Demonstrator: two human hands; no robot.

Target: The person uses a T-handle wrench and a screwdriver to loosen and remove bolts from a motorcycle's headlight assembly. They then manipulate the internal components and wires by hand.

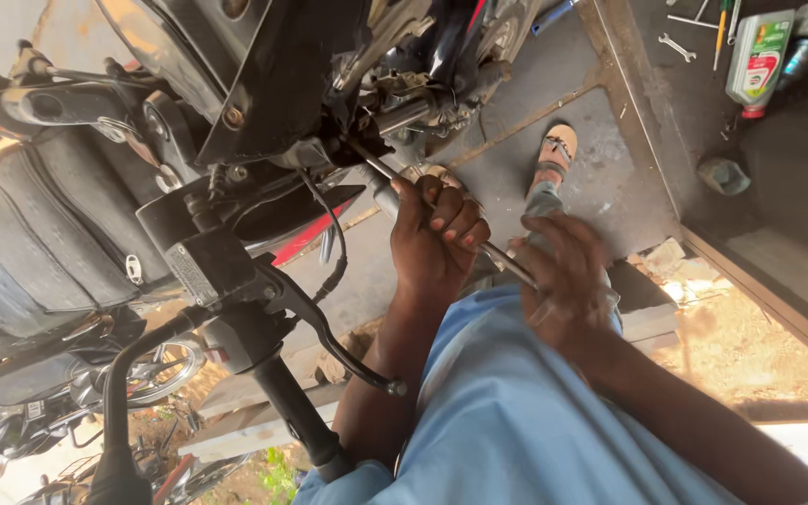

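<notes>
Head view: the left hand [437,238] is wrapped tight around a long steel wrench shaft [497,257] that runs up and left into the motorcycle's steering head [367,140], just under the black front panel [273,75]. The right hand [568,281] is curled closed on the shaft's lower end; it is blurred, so the exact grip there is hard to read.

The likely trouble is the tool's far end slipping off the fastener. That end is hidden among dark parts, so how well it is seated cannot be told. With both hands bearing on a long, slanted shaft, a slip would send the knuckles into the metal around the steering head or into the chrome tube [381,192] just beside the left hand. A black cable [334,234] hangs close to the left wrist and could snag. The brake lever [329,337] and handlebar grip [301,421] jut out near the left forearm and crowd its swing.

Below, the person's sandalled foot [555,150] stands on the concrete floor [610,178], right under the tool's line, where a dropped shaft would land. Well apart, at the upper right, lie an open-ended spanner [677,47], a green-labelled oil bottle [757,56] and a screwdriver [722,23]. The padded black seat [39,243] fills the left side.
</notes>
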